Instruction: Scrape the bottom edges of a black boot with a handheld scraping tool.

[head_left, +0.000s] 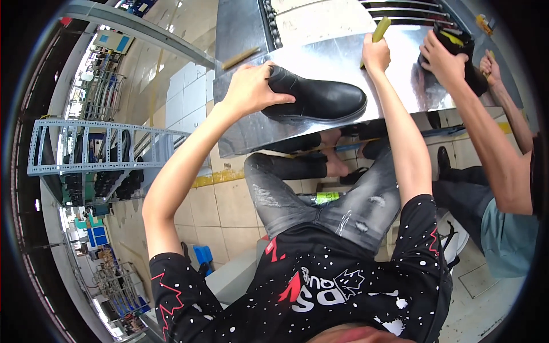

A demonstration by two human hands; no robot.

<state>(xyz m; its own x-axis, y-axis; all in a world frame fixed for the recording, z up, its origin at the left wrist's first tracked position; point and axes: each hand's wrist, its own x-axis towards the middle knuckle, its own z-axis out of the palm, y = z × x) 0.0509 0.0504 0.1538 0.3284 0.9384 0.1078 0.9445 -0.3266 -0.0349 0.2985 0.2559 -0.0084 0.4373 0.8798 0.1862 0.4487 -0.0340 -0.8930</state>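
A black ankle boot (326,98) lies along the shiny metal table (400,83), toe pointing right. My left hand (251,88) is closed on the boot's shaft at its left end, thumb across the near side. To the right of the toe, apart from the boot, my right hand (376,54) is wrapped round a yellow-green stick (381,28). Its upper end sticks out above my fist and a bit shows below; whether it carries a head or tip I cannot tell.
Another stick (240,58) lies at the table's far left corner. At right, a co-worker's hand (446,60) holds a dark boot (477,74); their other hand (490,68) grips a small tool. Metal rollers (406,8) lie beyond the table. A grey rack (103,146) stands left.
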